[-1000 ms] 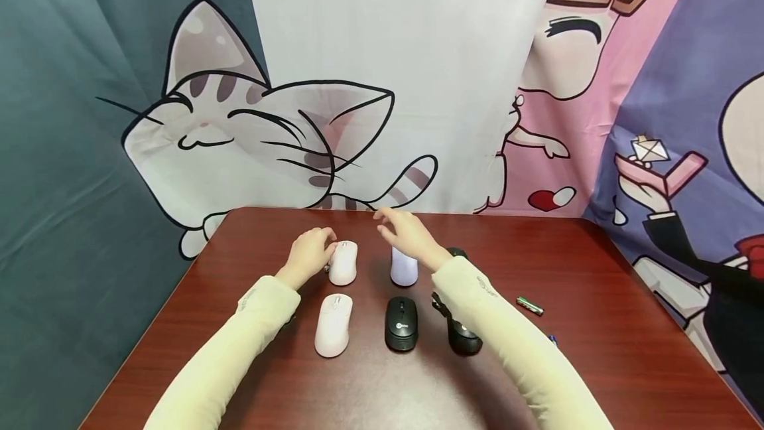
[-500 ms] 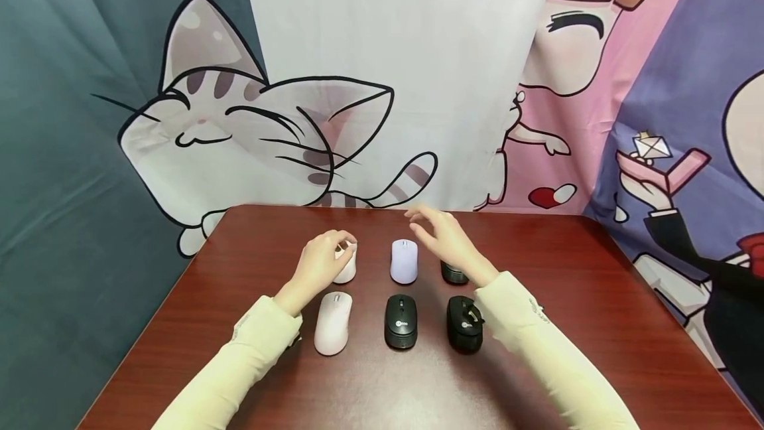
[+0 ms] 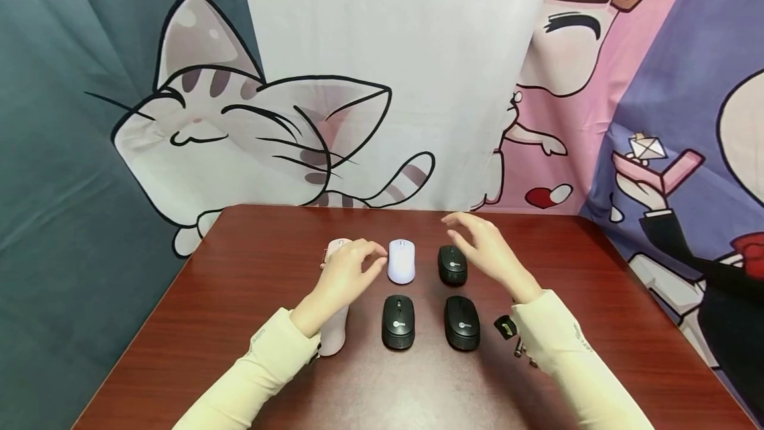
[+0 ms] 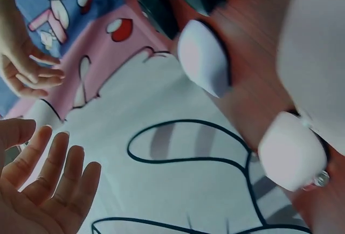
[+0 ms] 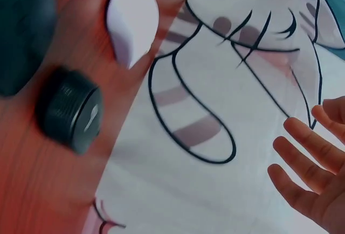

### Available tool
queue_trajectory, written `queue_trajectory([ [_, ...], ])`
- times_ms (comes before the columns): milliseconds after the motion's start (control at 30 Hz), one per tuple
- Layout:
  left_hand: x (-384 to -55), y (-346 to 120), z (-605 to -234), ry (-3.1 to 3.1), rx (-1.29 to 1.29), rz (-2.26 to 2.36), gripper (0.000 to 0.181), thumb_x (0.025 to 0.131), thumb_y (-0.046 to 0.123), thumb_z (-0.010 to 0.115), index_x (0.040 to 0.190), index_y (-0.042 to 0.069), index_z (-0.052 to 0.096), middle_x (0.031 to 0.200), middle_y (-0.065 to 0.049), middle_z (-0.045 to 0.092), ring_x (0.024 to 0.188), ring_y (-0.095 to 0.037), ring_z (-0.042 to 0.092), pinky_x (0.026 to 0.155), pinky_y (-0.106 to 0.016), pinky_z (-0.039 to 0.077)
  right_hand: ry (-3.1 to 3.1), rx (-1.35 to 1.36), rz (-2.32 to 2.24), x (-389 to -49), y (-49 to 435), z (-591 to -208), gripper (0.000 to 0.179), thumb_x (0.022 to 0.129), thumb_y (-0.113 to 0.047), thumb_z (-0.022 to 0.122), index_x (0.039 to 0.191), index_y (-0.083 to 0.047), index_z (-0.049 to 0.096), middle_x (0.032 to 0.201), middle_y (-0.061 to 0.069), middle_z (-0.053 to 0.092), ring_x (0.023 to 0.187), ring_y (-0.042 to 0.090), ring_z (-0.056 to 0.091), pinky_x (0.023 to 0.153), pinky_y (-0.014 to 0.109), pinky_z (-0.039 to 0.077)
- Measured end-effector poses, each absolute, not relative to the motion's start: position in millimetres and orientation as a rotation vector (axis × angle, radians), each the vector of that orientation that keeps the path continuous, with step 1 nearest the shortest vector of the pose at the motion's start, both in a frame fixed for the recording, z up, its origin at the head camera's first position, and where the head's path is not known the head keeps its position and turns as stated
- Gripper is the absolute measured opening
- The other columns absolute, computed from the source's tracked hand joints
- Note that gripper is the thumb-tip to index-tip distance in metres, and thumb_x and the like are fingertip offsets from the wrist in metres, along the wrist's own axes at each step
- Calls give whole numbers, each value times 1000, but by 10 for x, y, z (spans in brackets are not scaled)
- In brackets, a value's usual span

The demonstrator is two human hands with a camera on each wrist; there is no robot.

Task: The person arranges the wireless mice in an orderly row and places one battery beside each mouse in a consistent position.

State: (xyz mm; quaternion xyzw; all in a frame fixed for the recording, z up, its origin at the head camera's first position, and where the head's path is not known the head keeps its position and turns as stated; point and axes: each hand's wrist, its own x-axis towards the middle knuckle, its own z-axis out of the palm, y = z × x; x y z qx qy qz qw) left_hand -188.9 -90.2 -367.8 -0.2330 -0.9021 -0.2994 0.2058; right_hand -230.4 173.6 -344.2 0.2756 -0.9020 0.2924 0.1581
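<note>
My left hand [image 3: 346, 279] is held over the left side of the table, its fingers loosely bent and holding nothing. Beneath it, partly hidden, are a rear white mouse [image 4: 294, 150] and a front white mouse [image 3: 334, 338]. Just right of its fingertips lies a lavender mouse [image 3: 401, 262]. My right hand [image 3: 491, 252], also holding nothing, hangs beside the rear black mouse [image 3: 452, 265] with relaxed fingers. Two more black mice, the front middle one [image 3: 398, 322] and the front right one [image 3: 462, 324], lie nearer me. Both wrist views show the palms raised off the table.
Small metallic items [image 3: 518, 350] show partly behind the right sleeve. Another small shiny item [image 4: 322, 178] lies beside the rear white mouse. The red-brown table [image 3: 239, 324] ends at the back against a printed cartoon cloth [image 3: 382, 144].
Both hands have moved to the right. The left hand has passed across the rear white mouse toward the lavender one; the right hand has uncovered the lavender and black mice. The mice stay put.
</note>
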Motion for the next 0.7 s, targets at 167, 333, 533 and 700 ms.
queue_trajectory([
  [167, -1837, -762, -3677, -2493, -688, -965, 7, 82, 12, 69, 89, 12, 70, 80, 2, 66, 74, -12, 60, 68, -26, 48, -2589, 762, 807, -2226, 1944, -3477, 22, 92, -12, 59, 113, -7, 62, 111, 10, 66, 102, 24, 62, 82, 43, 48],
  [333, -1786, -596, -3721, -2498, -752, -1072, 6, 84, 12, 68, 89, 13, 69, 80, 2, 66, 74, -13, 62, 66, -20, 49, -2586, 739, 768, -2133, 2079, -3494, 22, 90, -10, 61, 112, -7, 63, 111, 10, 66, 104, 25, 61, 85, 45, 47],
  [533, -1752, -381, -3807, -2515, -812, -1155, 7, 85, 13, 67, 92, 12, 69, 84, 1, 68, 78, -12, 64, 71, -24, 52, -2580, 703, 735, -2085, 2239, -3515, 22, 90, -10, 61, 112, -6, 63, 110, 11, 67, 102, 27, 61, 86, 46, 47],
  [700, -1731, -151, -3908, -2527, -939, -1291, 10, 86, 10, 66, 95, 7, 68, 87, -3, 67, 80, -13, 63, 73, -21, 51, -2570, 643, 722, -2060, 2423, -3549, 22, 89, -7, 61, 110, -4, 63, 107, 14, 67, 98, 28, 63, 81, 47, 47],
])
